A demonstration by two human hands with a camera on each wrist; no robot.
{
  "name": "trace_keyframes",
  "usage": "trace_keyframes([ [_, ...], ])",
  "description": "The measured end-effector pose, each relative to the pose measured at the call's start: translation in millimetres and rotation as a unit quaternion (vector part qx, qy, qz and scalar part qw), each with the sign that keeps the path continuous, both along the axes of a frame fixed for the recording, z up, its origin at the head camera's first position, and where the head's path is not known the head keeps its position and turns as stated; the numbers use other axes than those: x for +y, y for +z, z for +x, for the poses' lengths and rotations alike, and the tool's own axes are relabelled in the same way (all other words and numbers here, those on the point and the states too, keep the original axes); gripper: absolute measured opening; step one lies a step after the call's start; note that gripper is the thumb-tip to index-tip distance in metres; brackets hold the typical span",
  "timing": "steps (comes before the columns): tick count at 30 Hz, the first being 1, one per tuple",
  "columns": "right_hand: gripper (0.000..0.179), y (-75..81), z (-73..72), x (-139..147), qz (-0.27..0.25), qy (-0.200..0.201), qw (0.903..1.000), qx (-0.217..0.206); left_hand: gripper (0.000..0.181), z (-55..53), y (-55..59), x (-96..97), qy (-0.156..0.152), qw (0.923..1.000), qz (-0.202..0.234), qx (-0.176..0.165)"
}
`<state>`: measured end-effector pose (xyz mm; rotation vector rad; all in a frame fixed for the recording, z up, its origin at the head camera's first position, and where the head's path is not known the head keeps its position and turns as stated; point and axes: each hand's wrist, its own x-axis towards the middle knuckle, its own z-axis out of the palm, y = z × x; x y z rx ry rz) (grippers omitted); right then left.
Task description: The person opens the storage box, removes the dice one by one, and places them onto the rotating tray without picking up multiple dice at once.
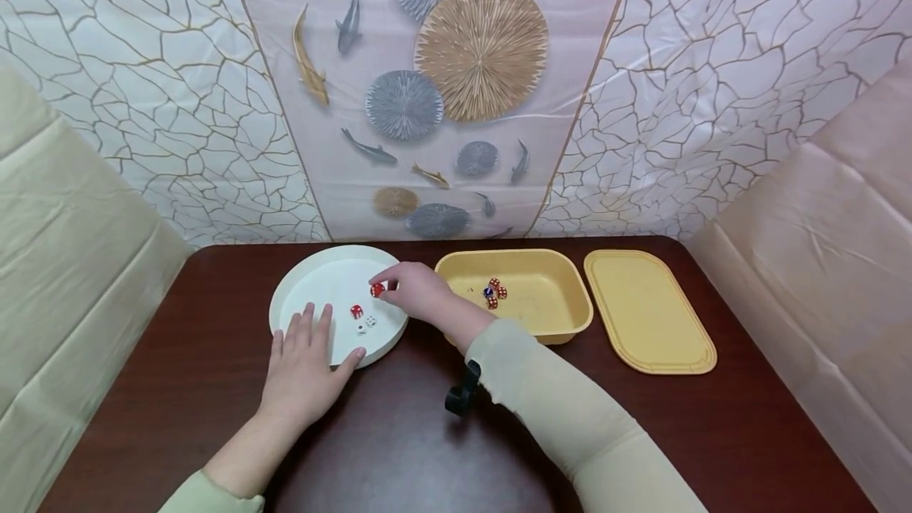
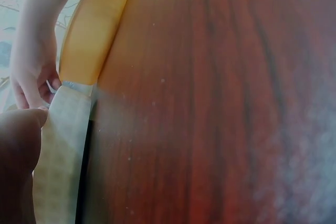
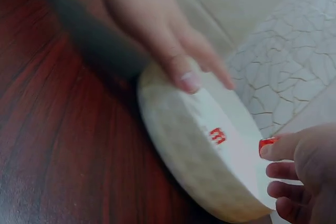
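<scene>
Over the right part of a round white tray, my right hand pinches a red die between thumb and fingers. In the right wrist view the pinched red die shows just above the tray's inside. Another red die lies on the tray floor, close to two white dice. My left hand rests on the tray's near left rim, fingers spread and straight, thumb along the front edge.
Right of the tray stands a yellow rectangular container holding several red dice and a blue die. Farther right, a yellow lid lies flat on the dark wooden table. A black strap hangs from my right sleeve.
</scene>
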<state>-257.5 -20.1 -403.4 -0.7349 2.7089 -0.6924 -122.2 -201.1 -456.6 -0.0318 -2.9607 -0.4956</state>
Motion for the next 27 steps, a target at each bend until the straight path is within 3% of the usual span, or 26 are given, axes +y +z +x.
trace_keyframes([
  [4,0.030,-6.6,1.5,-12,0.082,0.018,0.9958,0.035,0.089,0.0,-0.6,0.8,0.000,1.0000,0.003,-0.001],
  [12,0.029,-11.6,3.3,-24,0.204,0.046,0.9742,0.085,0.090,-0.7,-1.7,1.8,-0.002,1.0000,0.002,-0.002],
  [21,0.031,-13.1,5.0,-27,0.221,0.052,0.9687,0.101,0.089,-1.0,-1.1,1.4,-0.001,1.0000,-0.004,0.000],
  [27,0.037,-11.1,2.4,-26,0.187,0.035,0.9784,0.082,0.089,-0.8,-1.8,-0.6,0.003,1.0000,-0.006,-0.001],
])
